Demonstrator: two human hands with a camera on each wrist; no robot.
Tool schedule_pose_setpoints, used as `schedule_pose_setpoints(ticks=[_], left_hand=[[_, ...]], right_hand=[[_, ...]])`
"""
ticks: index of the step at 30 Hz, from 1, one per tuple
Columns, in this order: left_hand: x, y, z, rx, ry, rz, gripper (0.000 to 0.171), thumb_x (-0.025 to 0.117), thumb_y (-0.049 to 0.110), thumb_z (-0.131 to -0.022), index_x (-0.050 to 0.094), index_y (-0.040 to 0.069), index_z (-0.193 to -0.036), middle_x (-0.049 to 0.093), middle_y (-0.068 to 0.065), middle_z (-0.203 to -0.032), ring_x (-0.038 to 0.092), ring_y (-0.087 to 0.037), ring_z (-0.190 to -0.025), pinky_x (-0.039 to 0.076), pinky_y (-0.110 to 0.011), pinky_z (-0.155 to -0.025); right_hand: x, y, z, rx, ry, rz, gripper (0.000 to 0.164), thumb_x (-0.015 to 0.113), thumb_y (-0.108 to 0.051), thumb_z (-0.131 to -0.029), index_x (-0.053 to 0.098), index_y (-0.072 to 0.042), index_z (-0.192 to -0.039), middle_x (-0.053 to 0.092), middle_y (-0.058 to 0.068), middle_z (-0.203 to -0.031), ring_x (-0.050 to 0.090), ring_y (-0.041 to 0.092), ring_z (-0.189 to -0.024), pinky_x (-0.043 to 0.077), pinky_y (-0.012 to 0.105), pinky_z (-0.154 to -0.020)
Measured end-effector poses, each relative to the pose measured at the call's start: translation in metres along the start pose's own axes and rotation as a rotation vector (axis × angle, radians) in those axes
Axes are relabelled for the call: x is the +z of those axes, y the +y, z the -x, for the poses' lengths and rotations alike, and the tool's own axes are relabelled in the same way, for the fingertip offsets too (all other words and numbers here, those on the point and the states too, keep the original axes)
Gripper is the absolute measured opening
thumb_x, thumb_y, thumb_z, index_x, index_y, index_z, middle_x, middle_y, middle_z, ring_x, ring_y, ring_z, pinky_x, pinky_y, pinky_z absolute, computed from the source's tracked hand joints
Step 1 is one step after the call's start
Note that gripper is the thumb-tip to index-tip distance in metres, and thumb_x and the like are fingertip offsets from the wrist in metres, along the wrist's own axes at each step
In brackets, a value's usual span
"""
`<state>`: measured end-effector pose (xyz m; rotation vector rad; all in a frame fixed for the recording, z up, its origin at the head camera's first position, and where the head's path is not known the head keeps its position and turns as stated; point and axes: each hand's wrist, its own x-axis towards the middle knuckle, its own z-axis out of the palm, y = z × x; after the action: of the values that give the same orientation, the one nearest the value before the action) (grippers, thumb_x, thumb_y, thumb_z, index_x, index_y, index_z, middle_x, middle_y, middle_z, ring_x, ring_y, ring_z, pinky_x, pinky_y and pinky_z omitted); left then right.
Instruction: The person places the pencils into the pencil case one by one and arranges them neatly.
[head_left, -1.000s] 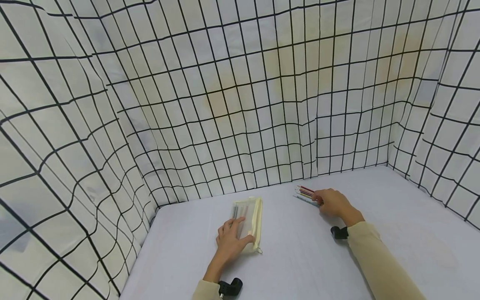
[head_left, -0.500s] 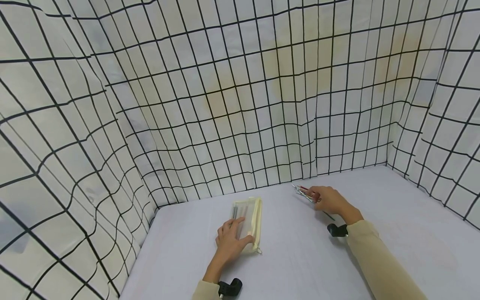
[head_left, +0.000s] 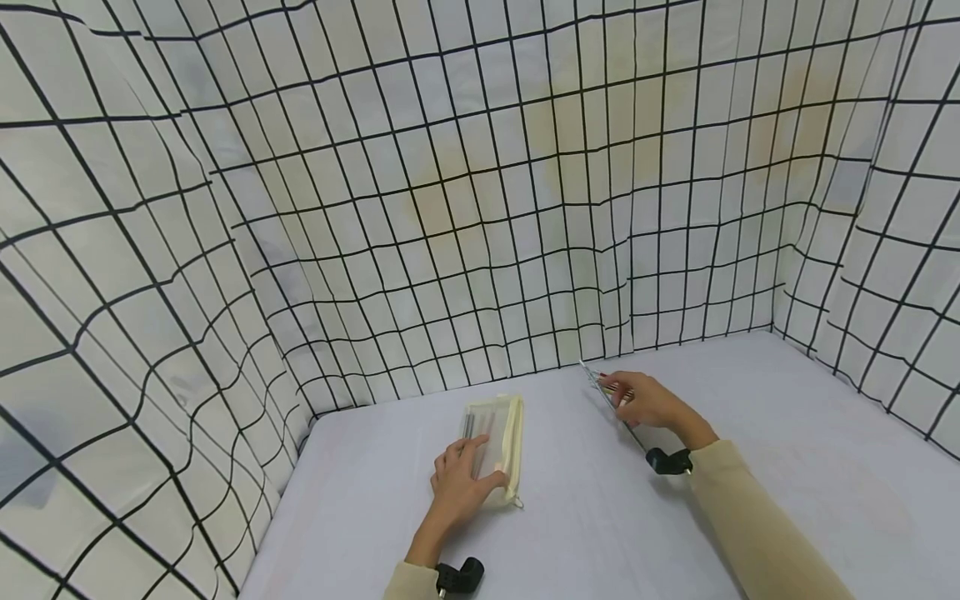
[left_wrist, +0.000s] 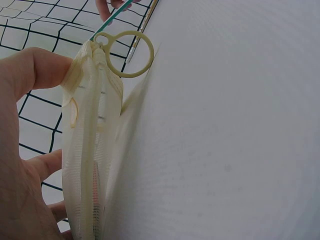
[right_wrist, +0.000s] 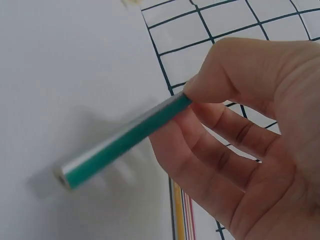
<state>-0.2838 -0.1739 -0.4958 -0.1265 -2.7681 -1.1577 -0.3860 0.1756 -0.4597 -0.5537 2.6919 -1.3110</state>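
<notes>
A pale yellow mesh pencil case (head_left: 491,417) with several slim sticks inside lies left of centre on the table. My left hand (head_left: 456,485) rests on it with fingers spread. In the left wrist view, the thumb touches the case (left_wrist: 91,130) near the zip end, where a yellow ring (left_wrist: 152,55) hangs. Towards the back right, my right hand (head_left: 648,402) pinches a pencil (right_wrist: 125,140) with green and silvery sides between thumb and fingertips. The pencil is tilted, its blunt end towards the wrist camera. Other coloured pencils (right_wrist: 181,212) lie beneath this hand, partly hidden by it.
The white tabletop (head_left: 570,517) extends around both hands. White cloth walls (head_left: 450,250) with a black grid rise along the back and sides, close behind the pencils. A black wrist camera (head_left: 667,461) sits below the right hand; another (head_left: 461,575) is at the left wrist.
My right hand has picked the green pencil out of the bunch and tilted it, shifting slightly left. The other pencils now lie under the hand. The left hand stays on the case.
</notes>
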Motion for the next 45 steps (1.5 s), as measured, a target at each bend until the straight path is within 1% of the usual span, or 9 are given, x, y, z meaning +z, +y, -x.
schedule_pose_setpoints(ticks=[6, 11, 18, 21, 26, 28, 31, 40, 45], left_hand=[[0.000, 0.000, 0.000, -0.001, 0.002, -0.003, 0.078, 0.074, 0.040, -0.073, 0.054, 0.018, -0.146, 0.039, -0.020, -0.154, 0.026, -0.047, -0.141, 0.018, -0.073, -0.110], [0.000, 0.000, 0.000, 0.000, 0.002, 0.002, 0.079, 0.074, 0.040, -0.073, 0.054, 0.018, -0.146, 0.039, -0.020, -0.154, 0.026, -0.047, -0.142, 0.018, -0.074, -0.109], [0.000, 0.002, 0.001, 0.002, 0.007, 0.001, 0.078, 0.075, 0.039, -0.073, 0.055, 0.017, -0.146, 0.039, -0.021, -0.154, 0.026, -0.048, -0.142, 0.019, -0.074, -0.109], [0.000, 0.002, 0.001, 0.001, 0.007, -0.001, 0.078, 0.075, 0.040, -0.073, 0.055, 0.018, -0.145, 0.040, -0.021, -0.153, 0.027, -0.048, -0.142, 0.019, -0.074, -0.109], [0.000, 0.001, 0.001, -0.001, 0.004, -0.001, 0.078, 0.075, 0.040, -0.074, 0.055, 0.018, -0.145, 0.040, -0.021, -0.154, 0.026, -0.049, -0.142, 0.019, -0.074, -0.110], [0.000, 0.001, 0.000, 0.001, 0.004, -0.001, 0.078, 0.075, 0.040, -0.074, 0.055, 0.018, -0.145, 0.039, -0.021, -0.154, 0.026, -0.049, -0.142, 0.018, -0.074, -0.110], [0.000, 0.001, 0.000, 0.001, 0.003, -0.003, 0.078, 0.075, 0.041, -0.074, 0.055, 0.018, -0.146, 0.039, -0.021, -0.154, 0.026, -0.049, -0.142, 0.018, -0.074, -0.110], [0.000, 0.001, 0.001, 0.001, 0.000, 0.000, 0.078, 0.075, 0.041, -0.073, 0.055, 0.019, -0.146, 0.039, -0.020, -0.154, 0.025, -0.048, -0.143, 0.017, -0.074, -0.109], [0.000, 0.001, 0.001, 0.000, 0.004, 0.003, 0.079, 0.075, 0.040, -0.073, 0.055, 0.019, -0.145, 0.039, -0.020, -0.154, 0.025, -0.048, -0.142, 0.017, -0.074, -0.110]], right_hand=[[0.004, -0.003, -0.001, 0.027, -0.015, -0.158, 0.059, 0.065, 0.004, -0.086, 0.051, 0.001, -0.143, 0.058, 0.014, -0.103, 0.059, 0.022, -0.085, 0.059, 0.036, -0.068], [0.007, -0.004, -0.003, 0.057, -0.021, -0.268, 0.058, 0.065, 0.004, -0.086, 0.050, 0.002, -0.142, 0.056, 0.013, -0.106, 0.059, 0.023, -0.088, 0.061, 0.038, -0.070], [0.013, -0.005, -0.005, 0.086, -0.037, -0.369, 0.058, 0.066, 0.003, -0.088, 0.047, 0.004, -0.143, 0.055, 0.014, -0.114, 0.062, 0.022, -0.092, 0.061, 0.039, -0.075], [0.016, -0.006, -0.006, 0.081, -0.042, -0.384, 0.062, 0.066, 0.003, -0.088, 0.044, 0.004, -0.146, 0.055, 0.017, -0.117, 0.063, 0.022, -0.092, 0.062, 0.039, -0.076], [0.022, -0.009, -0.008, 0.097, -0.022, -0.393, 0.064, 0.066, 0.004, -0.088, 0.044, -0.001, -0.148, 0.055, 0.019, -0.120, 0.062, 0.023, -0.092, 0.061, 0.039, -0.075], [0.025, -0.010, -0.010, 0.117, -0.006, -0.394, 0.063, 0.066, 0.004, -0.088, 0.045, -0.003, -0.147, 0.056, 0.018, -0.119, 0.062, 0.023, -0.090, 0.061, 0.038, -0.074], [0.029, -0.011, -0.011, 0.126, 0.007, -0.396, 0.062, 0.066, 0.003, -0.088, 0.047, -0.003, -0.146, 0.057, 0.018, -0.116, 0.062, 0.024, -0.087, 0.061, 0.038, -0.074], [0.041, -0.019, -0.011, 0.125, 0.032, -0.418, 0.058, 0.067, 0.002, -0.088, 0.050, 0.000, -0.144, 0.062, 0.016, -0.108, 0.066, 0.022, -0.082, 0.062, 0.038, -0.072], [0.049, -0.022, -0.013, 0.149, 0.032, -0.430, 0.057, 0.067, 0.001, -0.089, 0.051, -0.002, -0.143, 0.063, 0.015, -0.106, 0.067, 0.023, -0.082, 0.062, 0.037, -0.072]])
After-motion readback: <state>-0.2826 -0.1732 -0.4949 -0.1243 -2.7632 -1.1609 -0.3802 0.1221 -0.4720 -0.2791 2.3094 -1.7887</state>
